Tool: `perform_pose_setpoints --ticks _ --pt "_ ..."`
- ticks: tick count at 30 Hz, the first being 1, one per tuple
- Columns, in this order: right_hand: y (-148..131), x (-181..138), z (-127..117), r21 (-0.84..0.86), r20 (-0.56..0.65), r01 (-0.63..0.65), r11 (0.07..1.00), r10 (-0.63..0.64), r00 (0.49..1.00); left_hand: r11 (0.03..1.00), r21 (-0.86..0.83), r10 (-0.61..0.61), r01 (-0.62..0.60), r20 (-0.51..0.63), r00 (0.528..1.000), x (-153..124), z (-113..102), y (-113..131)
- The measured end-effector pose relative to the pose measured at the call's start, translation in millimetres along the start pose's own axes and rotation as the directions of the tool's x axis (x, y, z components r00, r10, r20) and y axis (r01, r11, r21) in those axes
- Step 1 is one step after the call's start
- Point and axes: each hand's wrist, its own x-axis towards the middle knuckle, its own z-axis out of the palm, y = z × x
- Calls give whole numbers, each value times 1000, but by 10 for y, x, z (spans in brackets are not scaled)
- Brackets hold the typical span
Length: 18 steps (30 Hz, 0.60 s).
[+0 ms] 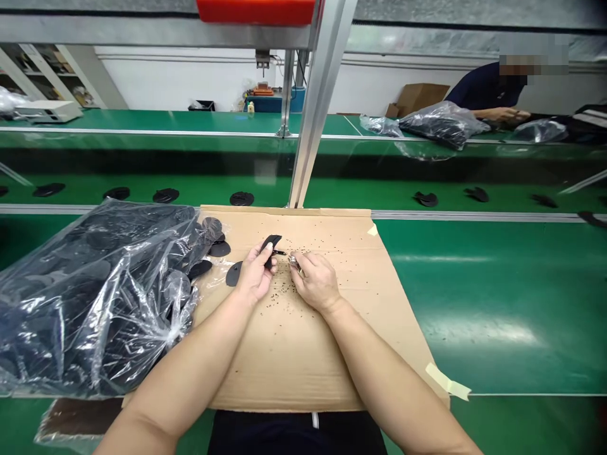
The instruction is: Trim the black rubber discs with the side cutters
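Note:
Over the cardboard sheet (284,373), my left hand (256,275) grips a black plastic part (271,248) between thumb and fingers. A thin dark piece (279,253) sticks out from it to the right. My right hand (313,278) is closed around a small shiny metal tool (293,260); most of it is hidden in the palm, so its exact kind does not show. A small gap separates the tool from the part. Tiny dark bits (284,287) lie scattered below and around both hands. Beside my left wrist rests a flat black disc-shaped part (234,274).
A large clear plastic bag (95,297) of black parts fills the left side, with loose parts (219,248) at its mouth. Behind a metal post (313,114), black parts (241,198) lie along a green belt. A co-worker (488,88) sits across at the right.

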Motion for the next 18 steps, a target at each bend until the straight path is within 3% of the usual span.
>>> perform_pose_setpoints --ticks 10,18 --pt "-31 17 -25 -47 33 -21 999 23 999 999 -25 -39 39 3 999 -50 31 -13" --pt "-45 -8 -19 -60 -19 -8 998 7 1000 1000 7 21 -21 37 999 -122 70 -36"
